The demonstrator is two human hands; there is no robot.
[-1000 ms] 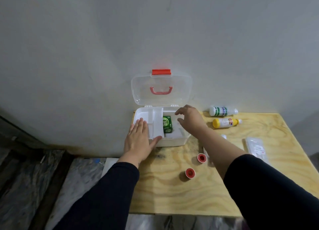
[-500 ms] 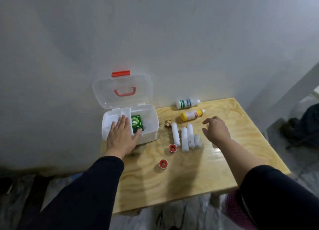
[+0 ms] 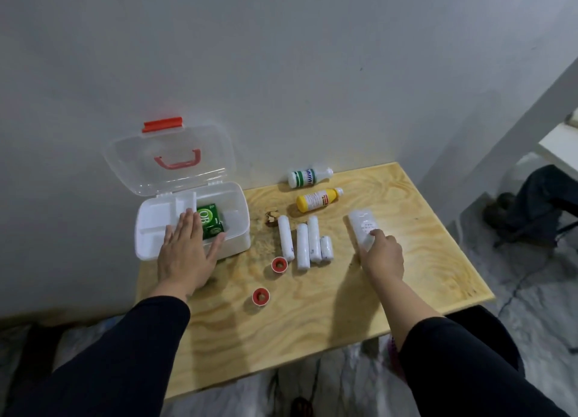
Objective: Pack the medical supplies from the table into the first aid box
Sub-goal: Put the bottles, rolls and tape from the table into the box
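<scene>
The white first aid box point(image 3: 237, 238) stands open at the table's far left, its clear lid point(image 3: 170, 156) leaning on the wall. A green carton point(image 3: 210, 219) lies inside. My left hand point(image 3: 186, 254) rests flat, fingers spread, on the box's front rim. My right hand point(image 3: 381, 254) has its fingers down on the near end of a clear plastic packet point(image 3: 362, 227). Several white bandage rolls point(image 3: 305, 243) lie side by side mid-table. Two red-centred tape rolls point(image 3: 279, 264) point(image 3: 260, 296) sit nearer me. A white bottle point(image 3: 308, 177) and a yellow bottle point(image 3: 317, 200) lie at the back.
The plywood table point(image 3: 422, 275) stands against a grey wall. A small brown object point(image 3: 271, 218) lies between box and rolls. A seated person's leg and shoe point(image 3: 516, 207) show at the far right, beyond the table.
My right hand left the box, crossed to the right and came down on the clear packet. My view swung right. The left hand stayed on the box rim.
</scene>
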